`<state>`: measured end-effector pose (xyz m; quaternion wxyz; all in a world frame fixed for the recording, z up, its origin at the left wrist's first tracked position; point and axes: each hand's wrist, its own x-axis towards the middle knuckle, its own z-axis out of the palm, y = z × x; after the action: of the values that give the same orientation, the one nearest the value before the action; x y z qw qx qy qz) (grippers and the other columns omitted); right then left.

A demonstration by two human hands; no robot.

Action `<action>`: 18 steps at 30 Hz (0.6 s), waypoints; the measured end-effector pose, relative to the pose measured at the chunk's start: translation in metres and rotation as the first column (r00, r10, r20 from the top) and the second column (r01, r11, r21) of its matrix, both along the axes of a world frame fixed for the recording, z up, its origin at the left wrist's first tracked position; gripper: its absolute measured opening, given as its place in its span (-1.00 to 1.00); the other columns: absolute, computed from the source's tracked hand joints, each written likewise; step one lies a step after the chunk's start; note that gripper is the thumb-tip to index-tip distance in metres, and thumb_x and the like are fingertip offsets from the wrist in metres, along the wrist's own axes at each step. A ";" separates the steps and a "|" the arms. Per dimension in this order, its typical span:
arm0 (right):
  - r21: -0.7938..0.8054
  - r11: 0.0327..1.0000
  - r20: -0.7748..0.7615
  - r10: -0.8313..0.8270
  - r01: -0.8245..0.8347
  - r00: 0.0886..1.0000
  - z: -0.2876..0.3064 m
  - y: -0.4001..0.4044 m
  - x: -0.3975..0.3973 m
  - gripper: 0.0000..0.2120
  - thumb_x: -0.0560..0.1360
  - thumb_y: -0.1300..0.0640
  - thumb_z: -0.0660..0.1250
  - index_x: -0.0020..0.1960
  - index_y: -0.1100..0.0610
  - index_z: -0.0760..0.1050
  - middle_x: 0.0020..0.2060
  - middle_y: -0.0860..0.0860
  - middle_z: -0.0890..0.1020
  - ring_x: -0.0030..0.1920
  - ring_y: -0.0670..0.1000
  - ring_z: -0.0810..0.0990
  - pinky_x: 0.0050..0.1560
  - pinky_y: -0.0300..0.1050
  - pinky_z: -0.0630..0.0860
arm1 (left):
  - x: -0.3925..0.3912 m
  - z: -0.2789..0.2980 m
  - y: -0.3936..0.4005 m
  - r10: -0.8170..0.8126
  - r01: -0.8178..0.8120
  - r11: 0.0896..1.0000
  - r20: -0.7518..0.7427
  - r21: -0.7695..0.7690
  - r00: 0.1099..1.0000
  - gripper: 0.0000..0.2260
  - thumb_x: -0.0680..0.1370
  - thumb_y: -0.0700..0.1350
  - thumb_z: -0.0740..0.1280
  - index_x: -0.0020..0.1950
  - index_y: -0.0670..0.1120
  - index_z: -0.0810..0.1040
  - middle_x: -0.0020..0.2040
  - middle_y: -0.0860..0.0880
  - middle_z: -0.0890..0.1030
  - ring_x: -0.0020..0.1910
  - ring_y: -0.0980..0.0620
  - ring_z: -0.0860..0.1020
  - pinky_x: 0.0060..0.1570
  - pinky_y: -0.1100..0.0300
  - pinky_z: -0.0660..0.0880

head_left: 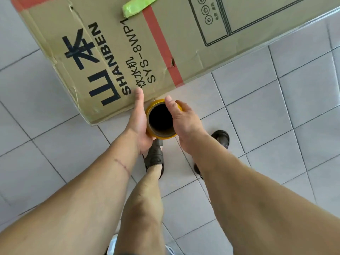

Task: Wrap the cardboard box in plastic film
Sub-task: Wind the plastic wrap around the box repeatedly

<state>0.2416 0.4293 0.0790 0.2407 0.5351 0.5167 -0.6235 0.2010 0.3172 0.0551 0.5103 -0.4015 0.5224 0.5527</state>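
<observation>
A large brown cardboard box (165, 39) with black print and red tape lies across the top of the view on the tiled floor. A roll of film on a cardboard tube with a yellow rim (156, 133) stands upright just in front of the box's near edge, seen from above down its dark core. My left hand (138, 122) grips the roll's left side, thumb pointing up against the box. My right hand (181, 120) grips the right side, thumb over the rim. No loose film shows.
A crumpled green strip (137, 5) lies on top of the box over the red tape. My feet in dark sandals (154, 157) stand right below the roll. Grey floor tiles (276, 111) spread to the left and right.
</observation>
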 end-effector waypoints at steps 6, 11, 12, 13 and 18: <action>0.072 0.987 -0.020 0.143 -0.141 0.990 -0.003 0.031 -0.013 -0.30 0.47 -0.25 0.40 0.50 0.02 0.32 0.36 0.03 0.49 0.32 0.06 0.48 0.33 -0.03 0.43 | 0.009 -0.008 0.017 0.017 -0.019 0.999 -0.044 -0.050 0.999 0.06 0.32 0.76 0.07 0.48 0.04 0.64 0.29 -0.09 0.77 0.39 -0.14 0.67 0.54 -0.19 0.47; -0.101 0.982 -0.026 0.155 -0.157 0.988 -0.009 0.039 -0.001 -0.14 0.36 -0.44 0.32 0.53 -0.01 0.29 0.39 -0.02 0.49 0.38 0.02 0.45 0.41 -0.01 0.35 | 0.001 -0.002 0.036 0.106 -0.108 0.993 -0.053 -0.039 0.993 -0.15 0.58 0.58 0.12 0.38 -0.11 0.70 0.21 -0.19 0.79 0.21 -0.17 0.77 0.29 -0.08 0.65; -0.073 0.981 -0.037 0.177 -0.180 0.983 -0.008 0.043 -0.001 -0.19 0.42 -0.40 0.29 0.53 0.01 0.28 0.40 -0.01 0.47 0.40 0.03 0.43 0.43 0.01 0.34 | 0.004 -0.002 0.040 0.137 -0.137 0.991 -0.032 -0.001 0.990 -0.11 0.58 0.60 0.07 0.40 -0.11 0.69 0.24 -0.19 0.78 0.25 -0.17 0.75 0.34 -0.09 0.62; -0.033 0.974 -0.047 0.221 -0.223 0.974 -0.008 0.048 -0.001 -0.25 0.48 -0.36 0.26 0.54 0.02 0.28 0.42 0.00 0.45 0.41 0.04 0.41 0.43 0.03 0.34 | 0.009 -0.001 0.044 0.161 -0.161 0.987 -0.017 0.017 0.987 -0.06 0.56 0.63 0.02 0.43 -0.10 0.67 0.28 -0.19 0.76 0.30 -0.17 0.73 0.42 -0.12 0.57; 0.081 0.956 -0.033 0.285 -0.281 0.958 -0.004 0.072 -0.006 -0.33 0.54 -0.26 0.27 0.54 0.04 0.27 0.42 0.02 0.43 0.38 0.06 0.43 0.32 -0.07 0.39 | 0.018 0.010 0.067 0.109 -0.118 0.985 -0.078 -0.125 0.991 -0.18 0.58 0.60 0.05 0.39 -0.01 0.67 0.25 -0.07 0.78 0.30 -0.08 0.72 0.50 -0.14 0.53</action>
<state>0.2358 0.5015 0.0748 0.2955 0.4504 0.6164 -0.5744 0.2195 0.3840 0.0655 0.4319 -0.4429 0.5512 0.5599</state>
